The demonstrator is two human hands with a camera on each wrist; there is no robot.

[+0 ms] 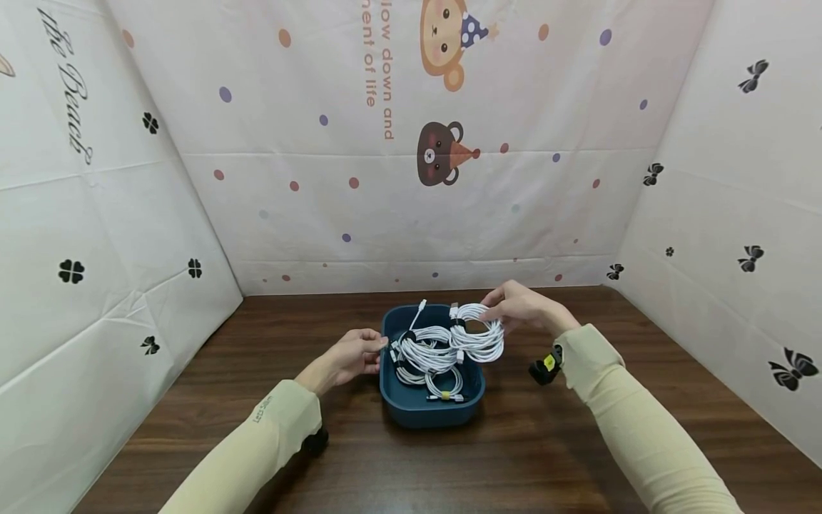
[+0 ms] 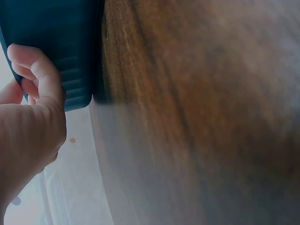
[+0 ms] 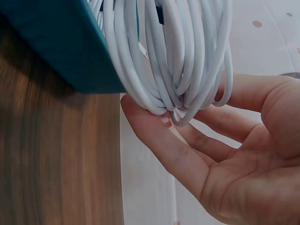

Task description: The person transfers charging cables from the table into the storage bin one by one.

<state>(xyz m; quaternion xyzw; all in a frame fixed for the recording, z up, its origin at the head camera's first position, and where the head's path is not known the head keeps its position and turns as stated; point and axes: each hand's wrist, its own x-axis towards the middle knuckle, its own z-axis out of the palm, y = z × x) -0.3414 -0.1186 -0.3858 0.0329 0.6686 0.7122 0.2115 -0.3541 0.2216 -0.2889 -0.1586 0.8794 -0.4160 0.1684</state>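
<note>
A dark blue bin (image 1: 432,417) with rounded corners stands on the table and holds several coiled white cables. My left hand (image 1: 353,355) pinches its left rim; in the left wrist view the curled fingers (image 2: 44,77) lie against the ribbed outer wall. At the upper right of the bin, my right hand (image 1: 523,308) grips a coiled white cable (image 1: 486,350) that overhangs the right rim. Fingers and thumb meet round the lower bend of its loops (image 3: 187,56) in the right wrist view. Beneath lie another black-tied coil (image 1: 420,355) and a smaller yellow-tied cable (image 1: 445,395).
The dark wooden table (image 1: 347,457) runs back to a white printed backdrop (image 1: 321,207), with similar white sheets on both sides. One cable plug (image 1: 421,305) sticks up near the back of the bin. A black wrist device (image 1: 544,368) hangs below the right cuff.
</note>
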